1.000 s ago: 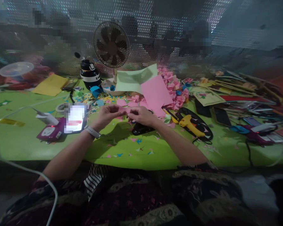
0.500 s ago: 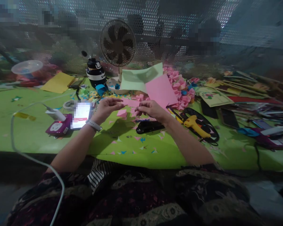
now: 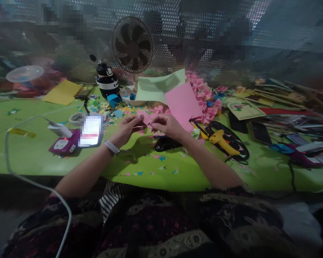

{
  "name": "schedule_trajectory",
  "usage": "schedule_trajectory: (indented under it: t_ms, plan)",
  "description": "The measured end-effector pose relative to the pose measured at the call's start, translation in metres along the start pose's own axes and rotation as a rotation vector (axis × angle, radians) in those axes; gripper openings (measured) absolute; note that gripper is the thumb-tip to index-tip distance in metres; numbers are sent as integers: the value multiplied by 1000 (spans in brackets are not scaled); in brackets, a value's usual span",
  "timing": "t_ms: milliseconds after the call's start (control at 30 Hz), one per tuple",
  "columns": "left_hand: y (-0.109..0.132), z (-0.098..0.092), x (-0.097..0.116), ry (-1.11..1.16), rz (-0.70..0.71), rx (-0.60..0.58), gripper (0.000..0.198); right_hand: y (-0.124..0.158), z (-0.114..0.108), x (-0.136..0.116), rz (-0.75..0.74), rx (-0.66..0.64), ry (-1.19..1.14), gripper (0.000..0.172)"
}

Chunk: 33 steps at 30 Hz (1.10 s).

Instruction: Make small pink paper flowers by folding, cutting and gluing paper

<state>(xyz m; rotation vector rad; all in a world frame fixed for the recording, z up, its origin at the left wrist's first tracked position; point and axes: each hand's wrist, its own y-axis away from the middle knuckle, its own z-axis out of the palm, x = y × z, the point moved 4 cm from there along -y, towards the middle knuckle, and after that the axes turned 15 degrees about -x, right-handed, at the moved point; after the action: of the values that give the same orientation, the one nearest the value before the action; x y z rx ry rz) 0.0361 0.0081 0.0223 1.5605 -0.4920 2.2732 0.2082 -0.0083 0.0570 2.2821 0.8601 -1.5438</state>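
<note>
Between my two hands is a small piece of pink paper (image 3: 143, 116). My left hand (image 3: 130, 127) pinches it between thumb and fingers, a white band (image 3: 111, 147) round the wrist. My right hand (image 3: 165, 125) is closed at the paper's right edge, its fingertips pressed together; how much of the paper it grips is partly hidden. Under the right hand lies a black stapler-like object (image 3: 167, 143). Just behind the hands a larger pink sheet (image 3: 183, 102) leans against a pale green sheet (image 3: 160, 89).
Pink paper flowers (image 3: 203, 102) are heaped behind the sheets. A fan (image 3: 132, 44) and a black bottle (image 3: 107, 84) stand at the back. To the left are a lit phone (image 3: 90, 130) and a purple power strip (image 3: 61, 144); to the right, a yellow glue gun (image 3: 223, 142). Paper scraps dot the green tabletop.
My left hand has turned and moved slightly down and right, bringing the pink paper more upright. The two hands are closer together. The view has shifted a little.
</note>
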Motion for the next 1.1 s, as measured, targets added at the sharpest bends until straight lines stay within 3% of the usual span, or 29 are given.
schedule_trajectory:
  t_ms: [100,200,367,567,700,867,1100]
  plan:
    - [2,-4,4,-10,-61,-14,35,4,-10,-7,-124,74,197,22]
    - [2,-5,3,-22,-137,-91,29,4,-7,-11,-203,-2,328,22]
    - [0,-7,-3,-13,-198,-168,22,4,-1,-10,-293,-21,426,13]
    - [0,-6,-3,21,-201,-209,20,4,-2,-8,-396,-22,475,18]
    - [0,-4,-3,2,-200,-245,22,2,-1,-6,-391,-55,478,16]
    - [-1,-5,-5,-81,-188,-246,24,3,-3,-1,-377,6,461,12]
    - [-2,-7,-2,-84,-82,-222,22,3,-2,2,-391,35,447,13]
